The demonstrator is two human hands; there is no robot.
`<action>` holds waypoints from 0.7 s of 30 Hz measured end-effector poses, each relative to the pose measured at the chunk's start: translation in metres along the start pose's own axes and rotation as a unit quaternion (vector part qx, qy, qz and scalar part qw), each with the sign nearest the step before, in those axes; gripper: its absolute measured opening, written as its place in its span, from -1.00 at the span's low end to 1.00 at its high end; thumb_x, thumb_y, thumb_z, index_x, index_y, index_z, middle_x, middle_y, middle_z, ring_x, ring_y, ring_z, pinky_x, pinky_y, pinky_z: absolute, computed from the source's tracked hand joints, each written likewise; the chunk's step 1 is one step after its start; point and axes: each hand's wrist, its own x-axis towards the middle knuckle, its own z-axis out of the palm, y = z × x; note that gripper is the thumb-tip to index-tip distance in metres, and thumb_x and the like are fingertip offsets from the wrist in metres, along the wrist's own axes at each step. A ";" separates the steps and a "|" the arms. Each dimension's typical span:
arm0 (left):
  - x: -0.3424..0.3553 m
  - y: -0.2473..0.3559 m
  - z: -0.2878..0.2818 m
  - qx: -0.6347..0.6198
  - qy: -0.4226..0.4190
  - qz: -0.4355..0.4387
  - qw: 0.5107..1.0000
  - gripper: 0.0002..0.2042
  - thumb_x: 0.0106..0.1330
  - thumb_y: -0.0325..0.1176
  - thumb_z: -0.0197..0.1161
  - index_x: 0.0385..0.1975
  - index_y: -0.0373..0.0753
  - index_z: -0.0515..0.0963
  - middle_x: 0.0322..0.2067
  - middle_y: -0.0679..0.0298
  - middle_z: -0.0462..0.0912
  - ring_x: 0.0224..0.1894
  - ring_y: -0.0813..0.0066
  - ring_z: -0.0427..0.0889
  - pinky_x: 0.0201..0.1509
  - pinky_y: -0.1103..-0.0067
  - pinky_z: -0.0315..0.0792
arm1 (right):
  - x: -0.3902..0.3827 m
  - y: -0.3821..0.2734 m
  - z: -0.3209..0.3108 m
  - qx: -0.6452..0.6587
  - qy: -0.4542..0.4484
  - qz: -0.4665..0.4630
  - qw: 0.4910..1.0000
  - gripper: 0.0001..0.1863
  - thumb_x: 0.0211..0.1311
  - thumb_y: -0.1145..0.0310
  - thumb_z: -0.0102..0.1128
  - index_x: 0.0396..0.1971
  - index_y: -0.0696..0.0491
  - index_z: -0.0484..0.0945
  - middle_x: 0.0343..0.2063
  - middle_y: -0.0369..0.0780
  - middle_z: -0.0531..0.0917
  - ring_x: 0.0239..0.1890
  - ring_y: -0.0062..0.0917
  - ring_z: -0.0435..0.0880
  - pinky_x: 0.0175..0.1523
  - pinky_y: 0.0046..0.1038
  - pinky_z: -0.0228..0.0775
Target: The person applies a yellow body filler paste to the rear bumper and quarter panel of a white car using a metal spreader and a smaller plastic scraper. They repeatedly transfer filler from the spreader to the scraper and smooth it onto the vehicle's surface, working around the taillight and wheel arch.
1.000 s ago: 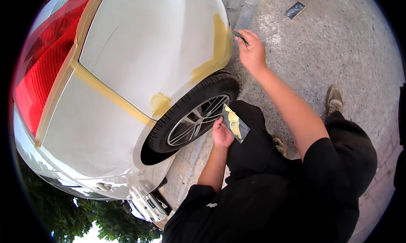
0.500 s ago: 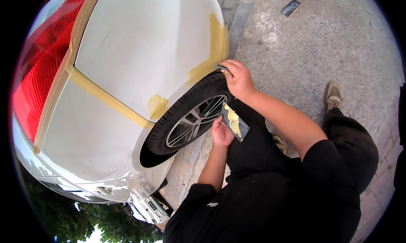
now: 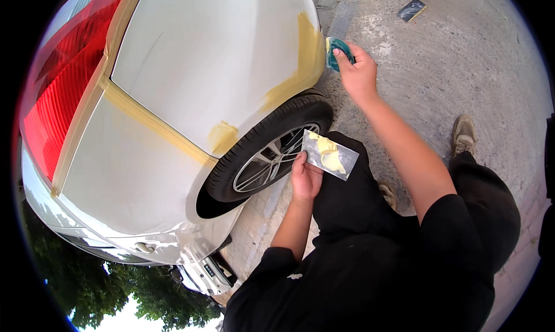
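Rough grey concrete [image 3: 439,60] covers the ground at right, outdoors, while a glossy white car body [image 3: 185,43] fills the left, its red ribbed tail light [image 3: 75,83] edged with tan masking tape [image 3: 113,49]. Yellow-beige smeared filler [image 3: 312,49] coats the panel's right edge, and a smaller yellow patch [image 3: 223,137] sits nearer, above the black rubber tyre [image 3: 295,106]. A small dark plate [image 3: 209,271] on the white vehicle at near left bears characters too small to read; the white mark [image 3: 295,276] on the black shirt [image 3: 376,274] is likewise unreadable.

The right hand [image 3: 359,72] grips a flat dark-green scraper [image 3: 339,50] just beside the coated edge — whether they touch, I cannot tell. The left hand [image 3: 306,179] pinches a grey rectangular board [image 3: 347,158] by its left edge, pale-yellow paste [image 3: 330,160] heaped on top. Concrete stretches from the right hand to a dark rectangular sheet [image 3: 411,10], far right.
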 end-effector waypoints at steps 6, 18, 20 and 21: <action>-0.026 0.075 0.097 0.211 -0.019 0.353 0.911 -0.63 0.53 -0.27 -0.06 0.09 -0.49 0.38 0.03 0.07 0.55 0.08 0.35 0.54 0.21 0.43 0.38 | -0.016 -0.102 -0.015 -0.031 -0.080 -0.256 0.963 -0.80 0.27 0.46 0.25 -0.13 0.15 0.62 -0.22 -0.19 0.67 -0.19 -0.47 0.65 -0.05 -0.46 0.48; -0.034 0.082 0.122 0.314 0.021 0.519 0.795 -0.64 0.54 -0.32 -0.12 0.13 -0.50 0.33 0.07 0.04 0.50 0.10 0.30 0.50 0.24 0.39 0.35 | -0.076 -0.164 -0.006 -0.110 -0.282 -0.526 0.794 -0.73 -0.04 0.51 0.21 -0.26 0.20 0.62 -0.31 -0.19 0.62 -0.25 -0.32 0.62 -0.18 -0.37 0.53; -0.036 0.079 0.122 0.342 0.036 0.515 0.785 -0.63 0.54 -0.31 -0.12 0.13 -0.52 0.32 0.07 0.02 0.50 0.10 0.30 0.50 0.23 0.39 0.35 | -0.078 -0.163 -0.005 -0.107 -0.277 -0.523 0.799 -0.73 -0.05 0.51 0.21 -0.27 0.21 0.62 -0.31 -0.19 0.61 -0.25 -0.32 0.62 -0.18 -0.37 0.53; -0.037 0.079 0.123 0.353 0.035 0.512 0.783 -0.62 0.54 -0.31 -0.12 0.13 -0.53 0.32 0.07 0.01 0.50 0.10 0.30 0.50 0.23 0.39 0.35 | -0.078 -0.163 -0.004 -0.107 -0.272 -0.519 0.803 -0.73 -0.06 0.51 0.21 -0.27 0.21 0.62 -0.31 -0.19 0.61 -0.25 -0.31 0.61 -0.18 -0.37 0.53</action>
